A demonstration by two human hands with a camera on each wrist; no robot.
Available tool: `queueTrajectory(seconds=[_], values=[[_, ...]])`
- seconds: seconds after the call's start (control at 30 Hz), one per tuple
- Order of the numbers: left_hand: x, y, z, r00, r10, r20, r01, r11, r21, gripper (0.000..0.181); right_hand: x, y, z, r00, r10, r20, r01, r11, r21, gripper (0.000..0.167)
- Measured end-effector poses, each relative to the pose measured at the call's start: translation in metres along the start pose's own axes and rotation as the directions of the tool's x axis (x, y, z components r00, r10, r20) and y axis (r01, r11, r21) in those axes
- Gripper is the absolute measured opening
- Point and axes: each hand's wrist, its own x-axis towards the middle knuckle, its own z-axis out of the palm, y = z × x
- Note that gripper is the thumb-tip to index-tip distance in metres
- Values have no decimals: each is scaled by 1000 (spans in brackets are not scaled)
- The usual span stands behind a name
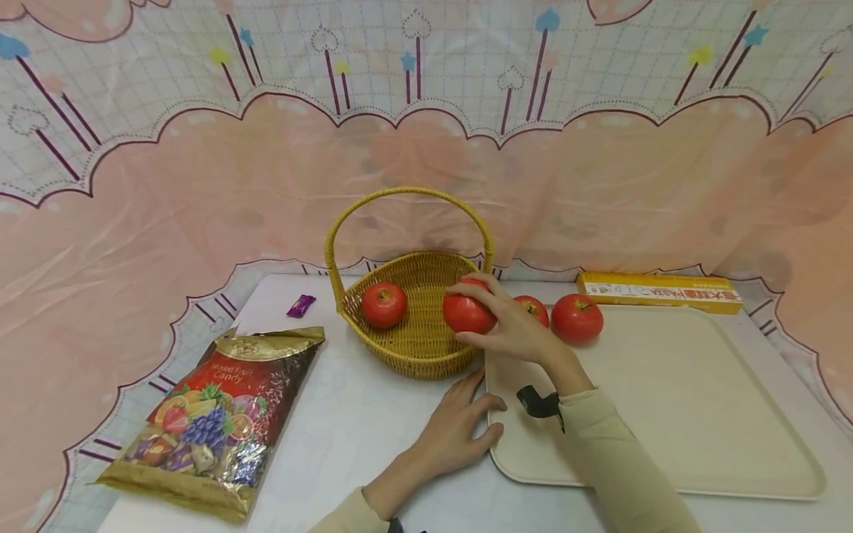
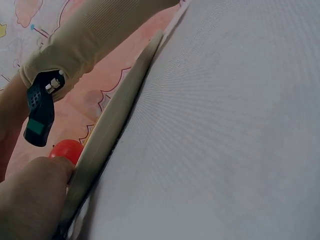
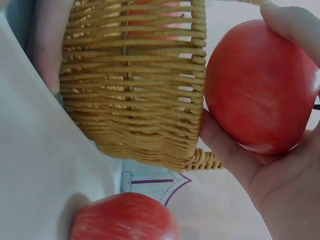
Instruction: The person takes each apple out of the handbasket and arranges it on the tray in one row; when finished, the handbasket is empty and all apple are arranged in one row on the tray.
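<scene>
A red apple (image 1: 466, 309) is gripped by my right hand (image 1: 516, 329) above the right rim of the wicker basket (image 1: 426, 364). Another apple (image 1: 384, 305) lies inside the basket on the left. The right wrist view has my right hand (image 3: 290, 185) with fingers and thumb round the held apple (image 3: 262, 87), beside the basket's woven wall (image 3: 135, 90). My left hand (image 1: 456, 426) rests at the left edge of the beige tray (image 1: 700, 414), fingers spread, one reaching near the basket's base. In the left wrist view, part of my left hand (image 2: 35, 197) touches the tray's edge (image 2: 117, 115).
Two apples, one (image 1: 577, 319) beside another (image 1: 533, 311), stand at the tray's back left. Behind the tray lies a yellow pasta box (image 1: 660, 291). On the left are a candy bag (image 1: 213, 422) and a small purple candy (image 1: 301, 306). The basket handle (image 1: 408, 189) arches upright.
</scene>
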Motion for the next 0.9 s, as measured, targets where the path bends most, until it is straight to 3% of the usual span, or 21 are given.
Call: queueTrajectory(seconds=[0.47,0.7,0.9], values=[[2,-2,2,999,42,-24,-41,999,24,24,-19,1,0,996,-32,-85,35,999,35,62],[-2,-2,-1,999,33,-32,-33,999,21,23,-22,5,0,997,-31,-68,36,997,75,62],[0,-1,0,999,38,-24,-38,999,5,24,-30,6,-3,997,-33,-74,36,998,47,63]])
